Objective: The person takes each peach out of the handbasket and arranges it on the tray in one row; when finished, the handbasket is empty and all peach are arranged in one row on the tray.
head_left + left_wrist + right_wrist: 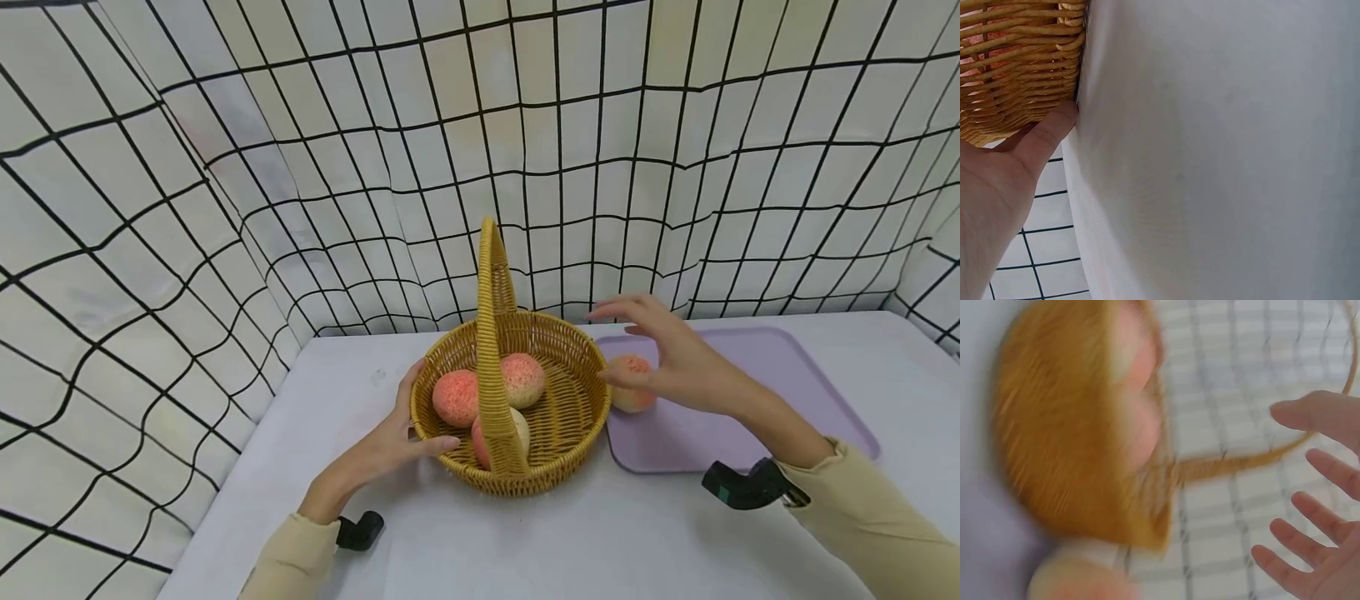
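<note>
A round wicker basket (pixel 570 467) with a tall arched handle stands on the table, holding pink-and-cream toy peaches (pixel 522 380). My left hand (pixel 390 437) holds the basket's left side, its thumb at the front and the fingers along the outer wall. In the left wrist view, a digit of that hand presses low on the weave. Over the left end of the purple tray, my right hand (pixel 675 358) hovers with fingers spread and nothing held. Partly behind its thumb, another peach (pixel 632 400) rests on the tray beside the basket. The right wrist view is blurred.
The flat purple tray (pixel 765 392) lies right of the basket on a white-covered table (pixel 540 550). White cloth walls with a black grid (pixel 600 183) close off the back and the sides.
</note>
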Tool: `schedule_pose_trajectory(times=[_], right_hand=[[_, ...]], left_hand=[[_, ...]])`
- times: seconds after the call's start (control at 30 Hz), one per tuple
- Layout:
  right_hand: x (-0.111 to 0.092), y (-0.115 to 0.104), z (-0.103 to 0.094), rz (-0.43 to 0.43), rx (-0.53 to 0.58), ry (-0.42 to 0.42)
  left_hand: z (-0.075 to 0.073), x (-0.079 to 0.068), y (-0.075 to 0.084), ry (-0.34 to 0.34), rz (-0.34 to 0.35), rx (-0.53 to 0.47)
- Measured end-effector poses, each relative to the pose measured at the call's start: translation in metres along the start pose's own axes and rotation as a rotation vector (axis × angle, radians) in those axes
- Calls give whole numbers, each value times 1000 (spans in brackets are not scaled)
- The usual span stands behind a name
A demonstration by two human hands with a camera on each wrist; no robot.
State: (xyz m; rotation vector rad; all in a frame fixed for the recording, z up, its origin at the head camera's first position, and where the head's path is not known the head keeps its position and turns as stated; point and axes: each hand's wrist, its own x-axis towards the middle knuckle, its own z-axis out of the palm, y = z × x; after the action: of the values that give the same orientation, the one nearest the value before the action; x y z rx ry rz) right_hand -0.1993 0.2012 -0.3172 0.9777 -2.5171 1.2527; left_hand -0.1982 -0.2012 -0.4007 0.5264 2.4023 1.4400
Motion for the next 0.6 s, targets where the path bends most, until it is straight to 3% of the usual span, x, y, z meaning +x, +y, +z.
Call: schedule_pose_trajectory(times=[0.13, 0.23, 0.43, 0.6], right_hand=[[14, -32, 21, -85, 64, 8], [23, -41, 45, -118, 108, -20], [30, -32, 91, -146, 193, -135], [33, -23, 116, -142, 192, -261]], left_hand=[[-1, -1, -1, -3, 8, -4], [-1, 0, -2, -11, 25, -12], [-1, 0, -1, -15, 15, -15], [-2, -1, -3, -13, 11, -17]])
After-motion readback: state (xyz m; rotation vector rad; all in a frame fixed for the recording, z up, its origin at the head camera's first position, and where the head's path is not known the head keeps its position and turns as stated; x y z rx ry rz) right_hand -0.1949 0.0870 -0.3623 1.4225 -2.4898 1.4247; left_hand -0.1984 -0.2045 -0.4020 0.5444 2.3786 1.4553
